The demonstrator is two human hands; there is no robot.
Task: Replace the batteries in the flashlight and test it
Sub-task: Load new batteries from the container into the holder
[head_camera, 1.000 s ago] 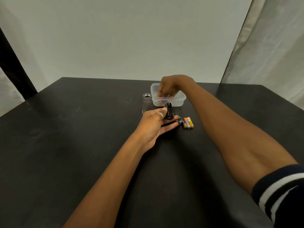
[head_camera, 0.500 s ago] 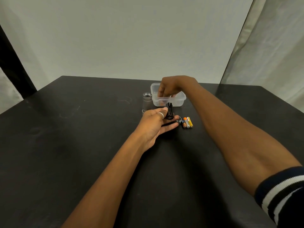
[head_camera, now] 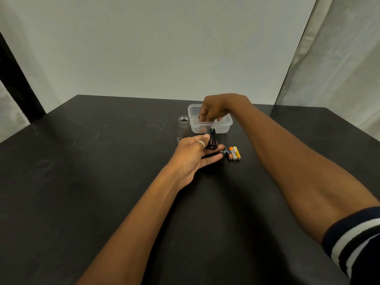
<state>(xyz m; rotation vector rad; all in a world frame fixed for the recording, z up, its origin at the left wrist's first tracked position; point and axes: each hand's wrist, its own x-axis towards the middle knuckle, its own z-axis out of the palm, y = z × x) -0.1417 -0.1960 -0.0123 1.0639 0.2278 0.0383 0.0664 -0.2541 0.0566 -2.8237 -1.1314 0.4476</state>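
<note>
My left hand (head_camera: 194,156) grips a black battery holder (head_camera: 211,139) between thumb and fingers, tilted upward above the table. My right hand (head_camera: 216,109) reaches down into a clear plastic container (head_camera: 224,126), fingers pointing into it; whether they hold anything is hidden. A silver flashlight body (head_camera: 183,126) stands upright just left of the container. Three small batteries (head_camera: 234,153), orange and yellow, lie side by side on the table right of my left fingers, with a small silver cap (head_camera: 224,150) next to them.
The black table (head_camera: 102,171) reaches to a pale wall behind. A light curtain (head_camera: 339,68) hangs at the right, and a dark post (head_camera: 18,79) stands at the far left.
Nothing clear has changed; my right hand's fingers have shifted slightly inside the container while my left hand stays put with the holder.
</note>
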